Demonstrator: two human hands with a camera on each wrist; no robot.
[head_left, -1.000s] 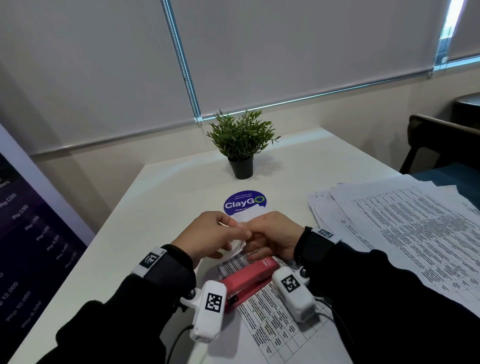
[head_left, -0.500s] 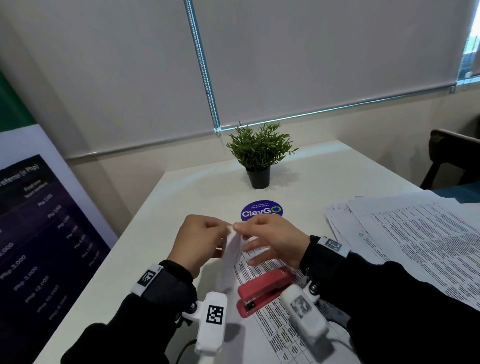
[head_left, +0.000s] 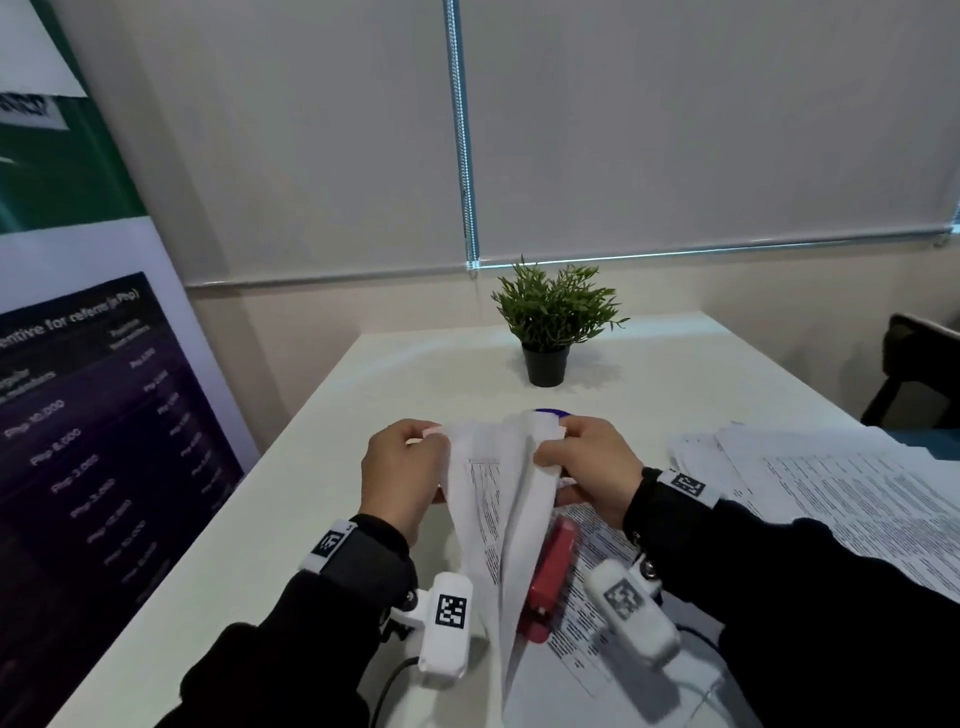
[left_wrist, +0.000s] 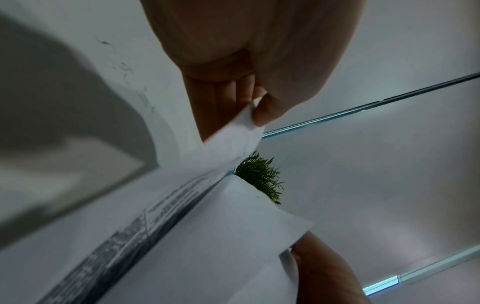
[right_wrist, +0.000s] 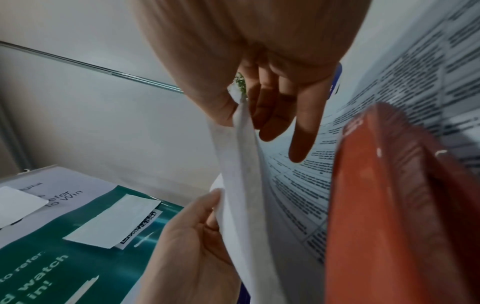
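Your left hand (head_left: 402, 475) and right hand (head_left: 592, 467) each close their fingers in a pinch on a top corner of the white printed paper sheets (head_left: 493, 519), held just above the red plastic stapler (head_left: 553, 566). The sheets hang long-axis downward (half hiding the stapler); your right hand is nearer the stapler, which lies below it on the white counter (head_left: 322, 493).
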